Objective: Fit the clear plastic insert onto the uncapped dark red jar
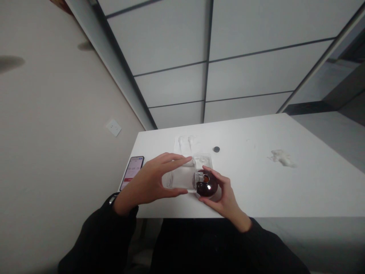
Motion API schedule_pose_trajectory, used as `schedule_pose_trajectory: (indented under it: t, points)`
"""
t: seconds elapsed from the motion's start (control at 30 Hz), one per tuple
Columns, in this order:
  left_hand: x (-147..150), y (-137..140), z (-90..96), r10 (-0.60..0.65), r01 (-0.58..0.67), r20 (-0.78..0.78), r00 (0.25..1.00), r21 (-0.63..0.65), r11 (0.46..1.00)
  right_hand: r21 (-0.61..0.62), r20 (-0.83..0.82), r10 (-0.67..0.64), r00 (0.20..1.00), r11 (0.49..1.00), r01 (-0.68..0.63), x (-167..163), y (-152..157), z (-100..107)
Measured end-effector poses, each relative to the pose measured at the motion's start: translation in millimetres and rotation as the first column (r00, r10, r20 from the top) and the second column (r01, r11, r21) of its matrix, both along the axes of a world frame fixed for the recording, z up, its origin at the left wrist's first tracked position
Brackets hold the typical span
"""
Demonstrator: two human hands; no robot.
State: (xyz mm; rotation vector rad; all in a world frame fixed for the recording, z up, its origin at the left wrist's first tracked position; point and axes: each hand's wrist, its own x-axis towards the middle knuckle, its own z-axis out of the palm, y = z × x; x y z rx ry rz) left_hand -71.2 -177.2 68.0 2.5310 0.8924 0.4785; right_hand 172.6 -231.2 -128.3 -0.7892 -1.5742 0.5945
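My left hand (154,179) is closed around a clear square bottle (182,178), its thumb and fingers on opposite sides. The bottle is tipped onto its side, with its neck pointing right. That neck lies over the open mouth of a dark brown round bottle (208,187). Curled around the brown bottle's right side, my right hand (224,196) grips it above the white table. Whether liquid passes between the two bottles is too small to see. Just behind them stands another clear container (203,160), partly hidden by the bottles and my fingers.
Two white pump heads (190,141) lie on a white sheet at the back of the table (251,190). A small dark round cap (216,149) is to their right. Crumpled tissue (283,158) lies farther right, and a phone (132,173) at the left edge beside the wall.
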Motion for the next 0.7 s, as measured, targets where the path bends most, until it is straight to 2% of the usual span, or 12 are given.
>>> schedule_pose_trajectory:
  t: [0.7]
  points:
    - [2.2, 2.0, 7.6, -0.005, 0.008, -0.099, 0.995, 0.030, 1.000, 0.004, -0.020, 0.013, 1.000, 1.000, -0.013, -1.1, 0.2, 1.8]
